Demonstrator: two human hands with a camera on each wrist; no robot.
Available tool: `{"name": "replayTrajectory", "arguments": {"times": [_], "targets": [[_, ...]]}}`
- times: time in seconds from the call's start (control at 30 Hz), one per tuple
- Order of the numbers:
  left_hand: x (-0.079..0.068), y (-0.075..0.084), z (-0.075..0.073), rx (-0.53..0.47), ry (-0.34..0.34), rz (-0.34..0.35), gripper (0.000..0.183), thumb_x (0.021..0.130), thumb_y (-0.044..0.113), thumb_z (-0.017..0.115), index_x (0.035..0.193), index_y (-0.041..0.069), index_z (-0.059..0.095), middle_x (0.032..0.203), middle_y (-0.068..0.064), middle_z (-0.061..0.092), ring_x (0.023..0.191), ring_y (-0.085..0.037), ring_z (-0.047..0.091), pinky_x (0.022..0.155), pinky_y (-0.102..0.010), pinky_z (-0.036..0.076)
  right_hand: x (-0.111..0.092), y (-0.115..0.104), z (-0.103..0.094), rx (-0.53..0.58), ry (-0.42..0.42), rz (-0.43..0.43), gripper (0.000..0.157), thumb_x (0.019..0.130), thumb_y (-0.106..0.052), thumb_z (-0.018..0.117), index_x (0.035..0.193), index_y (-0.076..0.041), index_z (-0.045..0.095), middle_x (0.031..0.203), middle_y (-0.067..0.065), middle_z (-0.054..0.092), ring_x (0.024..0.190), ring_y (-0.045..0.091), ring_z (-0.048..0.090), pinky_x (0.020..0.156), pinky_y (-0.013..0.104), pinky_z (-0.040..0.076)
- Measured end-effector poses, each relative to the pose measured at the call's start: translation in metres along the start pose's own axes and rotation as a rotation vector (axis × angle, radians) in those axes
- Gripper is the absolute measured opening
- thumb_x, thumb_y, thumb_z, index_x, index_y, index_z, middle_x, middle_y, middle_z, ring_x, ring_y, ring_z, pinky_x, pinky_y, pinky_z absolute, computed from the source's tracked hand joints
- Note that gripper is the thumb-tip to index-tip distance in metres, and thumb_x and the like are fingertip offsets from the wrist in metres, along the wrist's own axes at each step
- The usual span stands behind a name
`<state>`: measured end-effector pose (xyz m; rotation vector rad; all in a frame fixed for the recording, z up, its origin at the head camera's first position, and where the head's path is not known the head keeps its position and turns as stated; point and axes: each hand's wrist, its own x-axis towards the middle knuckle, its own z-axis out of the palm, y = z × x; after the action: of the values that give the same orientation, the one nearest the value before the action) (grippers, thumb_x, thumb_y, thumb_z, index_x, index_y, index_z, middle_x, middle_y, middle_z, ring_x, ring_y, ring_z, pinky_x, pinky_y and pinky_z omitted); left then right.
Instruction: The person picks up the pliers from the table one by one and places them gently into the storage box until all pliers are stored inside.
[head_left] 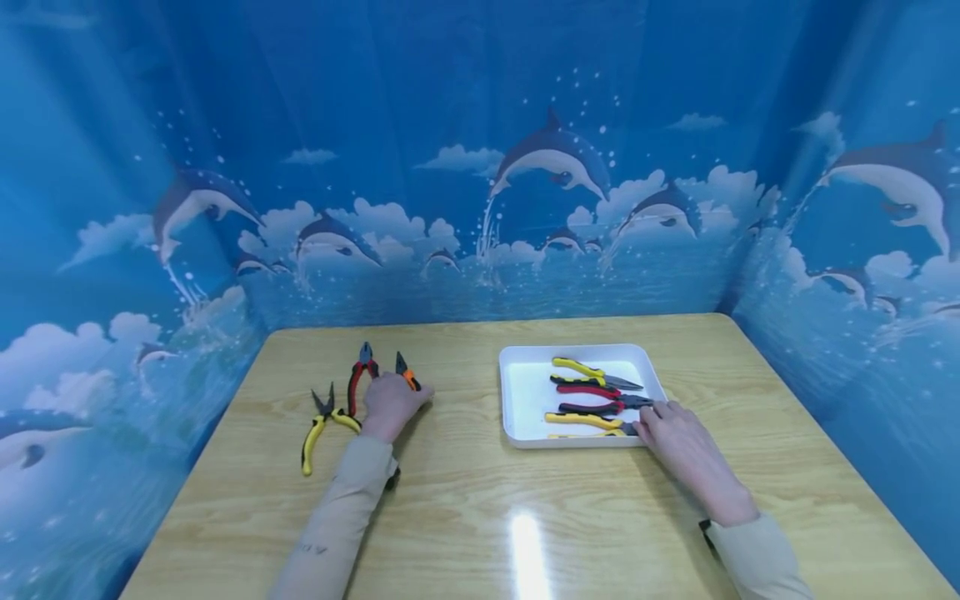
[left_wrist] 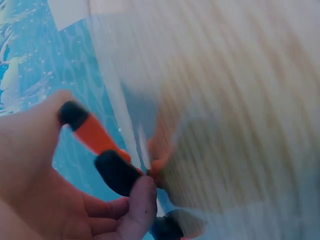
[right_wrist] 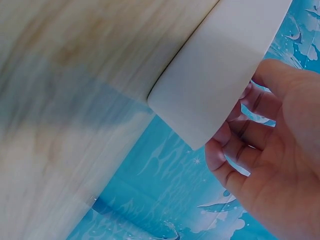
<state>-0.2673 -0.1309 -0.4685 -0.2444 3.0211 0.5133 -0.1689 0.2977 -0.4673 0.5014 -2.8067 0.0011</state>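
My left hand [head_left: 392,406] holds orange-and-black pliers [head_left: 409,379] by the handles, with their pointed head facing away. In the left wrist view the thumb lies against a black-ended handle [left_wrist: 117,172]. Close beside this hand lie red-and-black pliers [head_left: 353,390] and open yellow long-nose pliers [head_left: 313,435]. My right hand [head_left: 686,450] is at the right front corner of a white tray [head_left: 525,440]. Its fingers bend at the rim in the right wrist view, the tips partly hidden behind the tray wall [right_wrist: 200,85]. Whether they grip anything cannot be seen.
Inside the tray lie yellow-and-black long-nose pliers [head_left: 577,367], red-and-black pliers [head_left: 585,389] and yellow-handled pliers [head_left: 585,420], heads to the right. A wooden table [head_left: 465,500] carries everything. Blue dolphin-print curtains [head_left: 420,100] stand around its back and sides.
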Motion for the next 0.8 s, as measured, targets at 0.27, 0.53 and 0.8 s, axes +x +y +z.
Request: {"name": "replayTrajectory", "arguments": {"times": [0.27,0.53,0.8], "targets": [[-0.007,0.001,-0.006,-0.165,0.017,0.045,0.052,0.091,0.055,0.062,0.074,0.007,0.051,0.068,-0.009,0.048,0.05,-0.018,0.044,0.046,-0.03,0.035,0.0,0.001,0.001,-0.008,0.02,-0.007,0.016,0.094,-0.017,0.072,0.09,-0.003,0.064,0.081,0.008,0.06,0.073,0.023,0.05,0.065,0.04,0.047],[-0.025,0.027,-0.023,-0.27,0.023,0.142,0.051,0.091,0.049,0.064,0.102,0.0,0.054,0.075,-0.011,0.048,0.049,-0.017,0.039,0.045,-0.03,0.035,0.0,0.001,0.001,0.001,0.056,-0.029,0.016,0.092,-0.015,0.074,0.087,-0.004,0.064,0.079,0.008,0.06,0.071,0.022,0.051,0.063,0.041,0.047],[-0.04,0.054,-0.028,-0.287,0.048,0.205,0.048,0.087,0.048,0.066,0.102,0.003,0.055,0.082,-0.011,0.051,0.057,-0.019,0.046,0.046,-0.029,0.038,0.001,0.001,0.001,0.005,0.075,-0.027,0.016,0.092,-0.014,0.073,0.085,-0.004,0.062,0.077,0.007,0.057,0.07,0.022,0.049,0.061,0.04,0.045]]}}
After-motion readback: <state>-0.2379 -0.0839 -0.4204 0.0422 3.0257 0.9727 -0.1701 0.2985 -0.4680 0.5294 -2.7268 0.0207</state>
